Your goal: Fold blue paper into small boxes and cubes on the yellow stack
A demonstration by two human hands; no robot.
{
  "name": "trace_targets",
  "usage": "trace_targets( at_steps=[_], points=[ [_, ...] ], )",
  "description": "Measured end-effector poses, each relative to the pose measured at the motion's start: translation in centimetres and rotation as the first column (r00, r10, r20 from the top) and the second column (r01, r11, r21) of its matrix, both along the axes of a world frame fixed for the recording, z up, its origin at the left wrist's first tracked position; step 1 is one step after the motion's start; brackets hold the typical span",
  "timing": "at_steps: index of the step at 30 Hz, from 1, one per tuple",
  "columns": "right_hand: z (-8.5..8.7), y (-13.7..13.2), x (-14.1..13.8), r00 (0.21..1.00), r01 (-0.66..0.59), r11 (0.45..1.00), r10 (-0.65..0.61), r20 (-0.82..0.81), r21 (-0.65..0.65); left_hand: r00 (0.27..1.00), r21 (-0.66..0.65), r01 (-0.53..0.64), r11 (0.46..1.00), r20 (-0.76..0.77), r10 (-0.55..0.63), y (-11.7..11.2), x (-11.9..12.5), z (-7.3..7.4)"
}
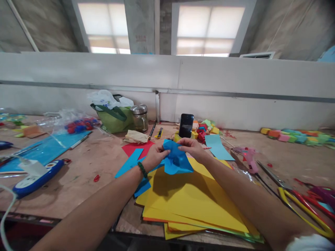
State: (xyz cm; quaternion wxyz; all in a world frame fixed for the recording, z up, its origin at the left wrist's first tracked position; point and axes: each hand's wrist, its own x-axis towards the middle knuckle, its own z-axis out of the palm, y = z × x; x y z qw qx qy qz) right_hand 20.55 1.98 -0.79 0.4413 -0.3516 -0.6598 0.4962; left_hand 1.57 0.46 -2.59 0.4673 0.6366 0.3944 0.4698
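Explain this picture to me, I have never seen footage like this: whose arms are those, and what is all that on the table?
There is no machine here. The single picture comes from a camera worn on a person's head, looking forward and down, so the two bare arms reaching in from below are that person's own. The left hand, with a green bead bracelet at the wrist, and the right hand both pinch a crumpled piece of blue paper above a stack of yellow sheets. These lie on a worn wooden table. Behind the hands a dark phone stands upright; to the right lie a pink glue gun and yellow-handled scissors; to the left stand a green bag and a glass jar.
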Motion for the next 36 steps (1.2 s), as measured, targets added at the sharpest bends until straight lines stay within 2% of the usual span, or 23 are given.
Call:
trace_targets(
  at_steps=[3,8,16,22,28,33,36],
  points=[
    [0.0,-0.2,0.0,0.999,-0.036,0.999,0.036,0.01,-0.016,1.0,0.026,0.019,0.999,0.007,-0.019,0.0,0.1,0.0],
    [-0.6,0.2,0.4,0.99,-0.122,0.985,0.129,0.051,-0.121,0.996,-0.001,-0.088,0.996,0.026,0.088,0.8,-0.5,-0.4],
    [-0.6,0.5,0.4,1.0,0.015,0.996,-0.013,0.018,-0.087,0.994,0.01,-0.104,0.994,0.019,0.104,1.5,-1.0,-1.2],
    [-0.1,-0.2,0.1,0.998,0.063,0.997,-0.062,0.014,-0.053,0.996,0.04,-0.084,0.996,0.019,0.084,1.2,-0.5,-0.8],
    [0.0,-0.8,-0.5,0.995,0.004,0.99,-0.018,0.097,0.142,0.994,0.236,-0.051,0.971,-0.084,0.072,0.5,-0.2,-0.4],
    [-1.2,-0.4,-0.7,0.981,-0.005,0.962,-0.048,0.186,0.274,0.991,0.26,-0.035,0.965,-0.117,0.067,0.3,0.0,-0.5],
    [-1.7,-0.2,-0.8,0.959,0.01,0.923,-0.117,0.257,0.384,0.989,0.271,-0.028,0.962,-0.134,0.066,0.3,0.0,-0.3]
  ],
)
